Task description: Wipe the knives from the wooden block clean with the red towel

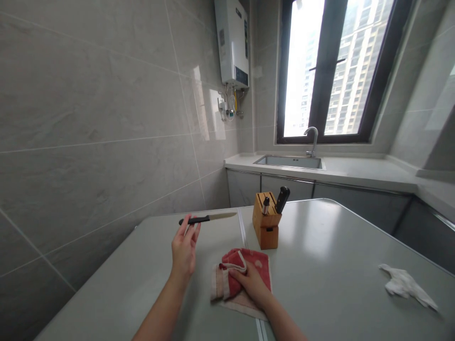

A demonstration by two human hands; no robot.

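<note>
A knife with a black handle and a pale blade points to the right, its handle gripped in the fingers of my left hand. My right hand is closed on a red and cream towel, bunched up at the middle of the table. Part of the cloth hides some of those fingers. Just beyond the towel stands a wooden knife block. Two black-handled tools stick out of its top, the larger one a knife leaning right.
The grey-green table has a metal seam running through it. A crumpled white tissue lies at the right. Behind are a counter with a sink, a faucet, a window and a wall-mounted water heater. A tiled wall borders the left.
</note>
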